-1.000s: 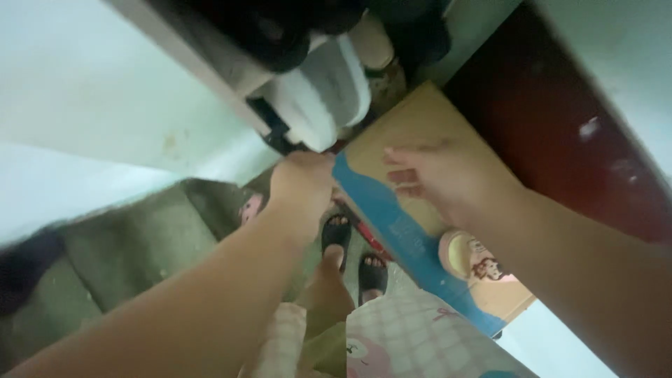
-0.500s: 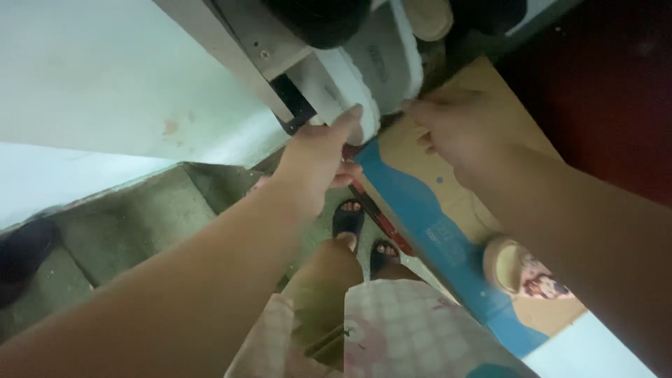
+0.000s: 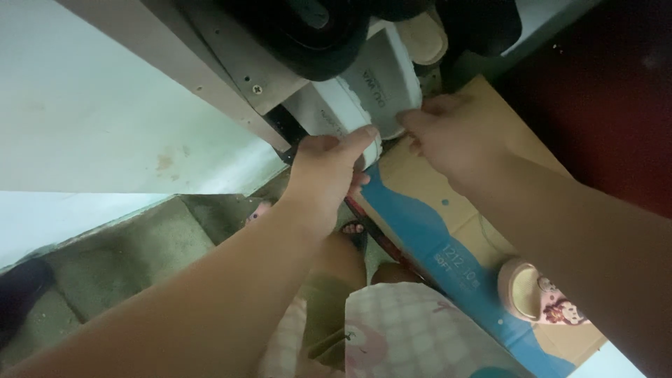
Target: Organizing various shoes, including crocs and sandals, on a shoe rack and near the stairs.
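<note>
Both hands have now closed in on the pale grey slipper (image 3: pixel 364 91): a second ago the left hand (image 3: pixel 325 175) hung below it and the right hand (image 3: pixel 448 136) lay open over the cardboard box (image 3: pixel 455 210), and now each meets the sole's edge. The left thumb presses up on the white sole rim while the fingers curl beneath, so the slipper is pinched there; the right fingertips pinch the rim from the other side. The slipper sits tilted on the shelf board (image 3: pixel 231 63), just under a black shoe (image 3: pixel 315 35). Both forearms reach upward and converge, wrists bent slightly in. Below, a small pink child's slipper (image 3: pixel 539 294) rests on the brown and blue box.
</note>
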